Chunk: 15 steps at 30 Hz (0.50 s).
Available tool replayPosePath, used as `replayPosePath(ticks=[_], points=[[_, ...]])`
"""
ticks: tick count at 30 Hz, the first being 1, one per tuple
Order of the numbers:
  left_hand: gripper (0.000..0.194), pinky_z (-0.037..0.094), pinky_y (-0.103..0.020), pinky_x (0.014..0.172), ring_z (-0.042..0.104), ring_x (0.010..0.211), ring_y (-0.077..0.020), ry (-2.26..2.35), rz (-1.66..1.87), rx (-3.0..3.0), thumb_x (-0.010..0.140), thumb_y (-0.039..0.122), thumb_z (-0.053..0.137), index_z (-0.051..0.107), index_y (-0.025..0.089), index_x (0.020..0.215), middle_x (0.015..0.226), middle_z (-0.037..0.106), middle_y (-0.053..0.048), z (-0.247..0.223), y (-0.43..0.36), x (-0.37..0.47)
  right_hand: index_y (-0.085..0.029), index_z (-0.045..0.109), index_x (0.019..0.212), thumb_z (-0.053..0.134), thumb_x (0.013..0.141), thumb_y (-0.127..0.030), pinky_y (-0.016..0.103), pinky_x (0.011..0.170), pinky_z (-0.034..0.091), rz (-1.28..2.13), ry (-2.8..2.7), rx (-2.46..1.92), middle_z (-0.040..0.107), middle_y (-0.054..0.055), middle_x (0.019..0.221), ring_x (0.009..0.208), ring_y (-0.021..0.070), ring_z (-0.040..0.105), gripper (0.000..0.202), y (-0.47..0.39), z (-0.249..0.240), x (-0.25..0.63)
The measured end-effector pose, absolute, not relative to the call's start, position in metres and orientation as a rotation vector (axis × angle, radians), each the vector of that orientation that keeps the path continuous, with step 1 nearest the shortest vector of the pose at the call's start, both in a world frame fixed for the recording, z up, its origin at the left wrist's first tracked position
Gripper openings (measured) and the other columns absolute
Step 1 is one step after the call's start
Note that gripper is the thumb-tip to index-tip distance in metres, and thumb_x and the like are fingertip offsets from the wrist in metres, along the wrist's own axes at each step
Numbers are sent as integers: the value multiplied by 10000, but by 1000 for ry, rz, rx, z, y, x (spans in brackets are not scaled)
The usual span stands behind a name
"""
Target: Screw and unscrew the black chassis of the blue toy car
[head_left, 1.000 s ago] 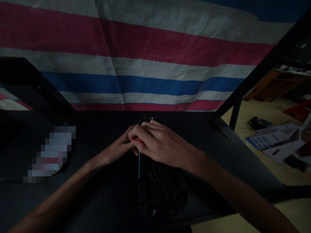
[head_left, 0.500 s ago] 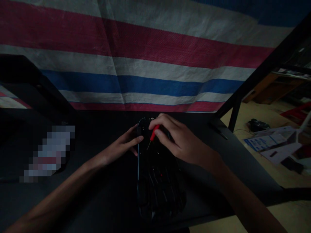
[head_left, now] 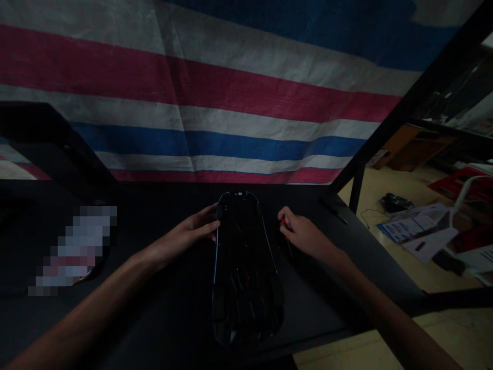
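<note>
A long black toy car [head_left: 246, 257] with light blue edges lies underside up on the black table [head_left: 316, 308]. My left hand [head_left: 202, 224] grips its left edge near the far end, the thumb on the rim and the fingers partly hidden beside it. To the right of the car, and apart from it, my right hand [head_left: 296, 228] is closed round a screwdriver [head_left: 284, 222] with a red handle. Its thin shaft points down toward the table.
Behind the table hangs a striped sheet [head_left: 231, 123]. A pixelated object [head_left: 77, 252] lies at the left. A dark slim tool [head_left: 336, 211] rests near the right rear edge, by a black frame post [head_left: 356, 187]. Papers and a dark object are on the floor at right.
My right hand has moved right, off the car, with the red screwdriver still in it. My left hand stays on the car's edge. The view has shifted slightly.
</note>
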State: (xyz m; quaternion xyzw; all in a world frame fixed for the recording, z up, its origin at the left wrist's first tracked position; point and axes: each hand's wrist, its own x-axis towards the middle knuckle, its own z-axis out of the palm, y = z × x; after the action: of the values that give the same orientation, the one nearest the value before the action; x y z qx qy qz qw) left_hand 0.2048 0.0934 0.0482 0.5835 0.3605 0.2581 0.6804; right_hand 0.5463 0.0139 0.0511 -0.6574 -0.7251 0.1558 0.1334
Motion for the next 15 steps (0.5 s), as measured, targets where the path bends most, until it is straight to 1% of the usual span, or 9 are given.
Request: replayPosePath(ticks=[2,4,5,7,9,11,13,15], points=[[836,507,-450,1132,595,1412,-350,760,584,1286,978,467,796,414,260,1692,1694,518,-123,47,95,205,-228,543,1142,537,987,-193,316,758,429,420,-2092,-1963,683,17,904,796,203,671,158,13,55,542],[789,515,-426,1101,577,1431,-350,715,591,1252,988,432,789,446,259,1677,1688,526,-122,48,96,204,-222,565,1149,536,1012,-214,330,775,444,379,-2069,-2020,712,42,940,829,220,695,140,14,64,536],[769,517,-417,1088,571,1435,-349,699,593,1236,987,409,788,461,265,1669,1686,530,-116,49,96,204,-216,571,1162,518,1035,-237,341,781,454,351,-2049,-2047,727,62,981,850,232,707,139,14,71,532],[752,516,-401,1069,564,1439,-342,671,589,1218,979,355,793,478,286,1658,1692,526,-92,50,95,204,-205,575,1202,449,1089,-306,371,805,481,279,-1999,-2089,734,114,1126,921,260,728,197,17,87,518],[789,509,-389,1064,571,1426,-331,638,578,1212,964,321,804,453,294,1671,1686,534,-84,50,95,203,-204,572,1269,404,1119,-394,402,872,508,220,-1974,-2095,696,144,1285,1056,288,731,294,21,103,497],[856,496,-390,1082,583,1410,-322,626,567,1199,958,308,807,388,279,1703,1667,555,-100,48,96,202,-201,561,1368,400,1116,-524,442,935,525,198,-1992,-2083,664,157,1352,1143,321,716,440,27,117,469],[893,483,-405,1110,590,1401,-322,630,562,1181,953,296,800,345,270,1721,1665,554,-113,45,98,201,-173,551,1447,424,1071,-661,509,968,533,191,-2019,-2085,626,201,1411,1210,389,688,630,36,125,439],[858,472,-420,1137,556,1443,-329,636,565,1187,956,291,786,375,289,1709,1703,508,-101,42,100,200,-137,526,1512,458,1022,-738,561,1012,523,180,-2031,-2097,548,249,1516,1322,454,612,778,46,129,414]])
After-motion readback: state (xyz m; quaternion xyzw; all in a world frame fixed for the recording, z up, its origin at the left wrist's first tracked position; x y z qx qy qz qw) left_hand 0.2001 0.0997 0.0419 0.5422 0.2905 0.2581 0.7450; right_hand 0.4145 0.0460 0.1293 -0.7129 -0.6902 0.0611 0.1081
